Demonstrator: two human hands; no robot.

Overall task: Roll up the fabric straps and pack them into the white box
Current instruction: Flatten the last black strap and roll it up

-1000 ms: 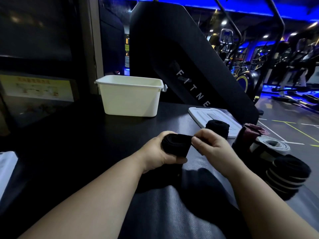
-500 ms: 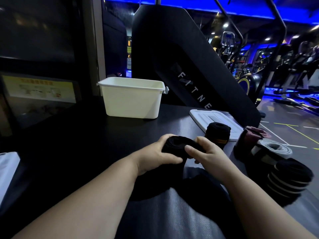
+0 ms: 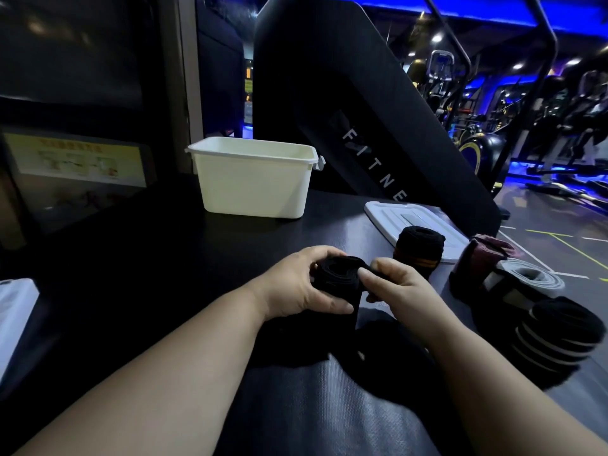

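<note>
A half-rolled black fabric strap (image 3: 335,274) sits between both hands above the dark table. My left hand (image 3: 296,284) grips the roll, thumb underneath. My right hand (image 3: 391,287) pinches the strap's loose part against the roll; the rest of it hangs down into shadow. The white box (image 3: 253,182) stands open at the back of the table, its inside hidden from here. To the right are rolled straps: a black one with orange stripes (image 3: 418,248), a maroon one (image 3: 483,255), a white one (image 3: 526,278) and a black one with pale stripes (image 3: 559,334).
The box's white lid (image 3: 404,218) lies flat behind the striped roll. A large black slanted machine panel (image 3: 345,93) rises behind the table. A white object (image 3: 13,317) lies at the left edge. Gym machines stand on the floor to the right.
My right hand has moved in against the roll, wrapping the strap further round it. Both hands have sunk slightly toward the table.
</note>
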